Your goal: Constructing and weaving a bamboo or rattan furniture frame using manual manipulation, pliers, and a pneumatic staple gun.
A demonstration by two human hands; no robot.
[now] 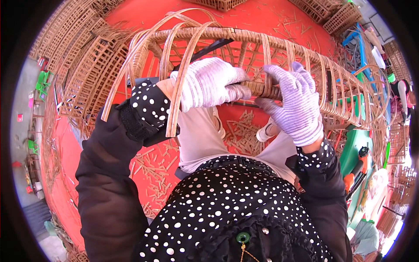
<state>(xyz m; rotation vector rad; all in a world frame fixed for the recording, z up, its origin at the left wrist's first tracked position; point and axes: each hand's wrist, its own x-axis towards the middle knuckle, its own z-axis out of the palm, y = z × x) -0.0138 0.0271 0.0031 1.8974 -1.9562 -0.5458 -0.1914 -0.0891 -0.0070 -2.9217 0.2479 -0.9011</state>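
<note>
A large wicker basket frame (pixel 257 39) stretches across in front of me, its rim bound with tan rattan. Several loose rattan strips (pixel 185 61) arch over the rim at the left and hang past my left wrist. In a white and lilac knit glove, my left hand (pixel 209 83) closes its thumb and fingers on a wrapped rattan bar (pixel 264 89) of the basket. My right hand (pixel 294 102), gloved alike, is beside the bar's right end. Its fingers are spread and its thumb stands apart, close to an upright strip; whether they touch it I cannot tell.
Stacks of woven baskets (pixel 94 65) rise at the left, with more baskets (pixel 345 19) at the far right. Cut rattan scraps (pixel 152 179) litter the red floor (pixel 137 163). An orange and black tool (pixel 358 168) lies on a green surface (pixel 349 153) at my right.
</note>
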